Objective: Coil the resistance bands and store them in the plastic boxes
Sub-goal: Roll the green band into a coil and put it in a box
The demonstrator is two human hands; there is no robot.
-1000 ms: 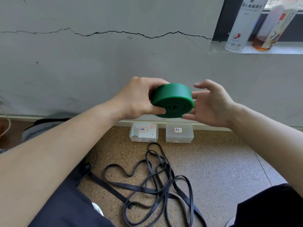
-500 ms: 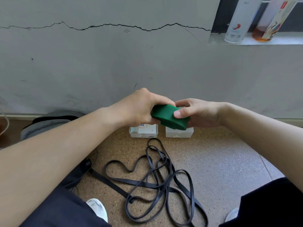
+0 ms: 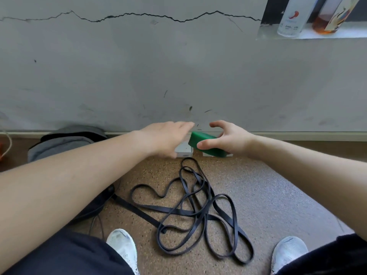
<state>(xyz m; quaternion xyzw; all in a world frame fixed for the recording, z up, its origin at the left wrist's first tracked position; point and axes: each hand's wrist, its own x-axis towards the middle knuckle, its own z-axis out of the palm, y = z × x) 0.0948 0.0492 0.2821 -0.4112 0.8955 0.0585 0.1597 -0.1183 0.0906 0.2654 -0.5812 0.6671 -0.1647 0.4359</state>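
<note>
The right hand [image 3: 228,139] grips the green coil [image 3: 200,140] — thumb in front — low over the right box [image 3: 207,154] by the wall [image 3: 178,66]. The left hand [image 3: 164,137] is flat, holding nothing — a moment ago it gripped the coil too.

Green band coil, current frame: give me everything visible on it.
The green band coil is a thick, tightly wound disc, matte and rubbery-looking, uniformly green. It is tilted and sits low by the wall base, over the right plastic box, which it mostly hides. Whether it touches the box cannot be told. The right hand grips it, thumb on the near rim and fingers curled over the far side. The left hand is flat and open beside its left edge; contact there is unclear.
</note>
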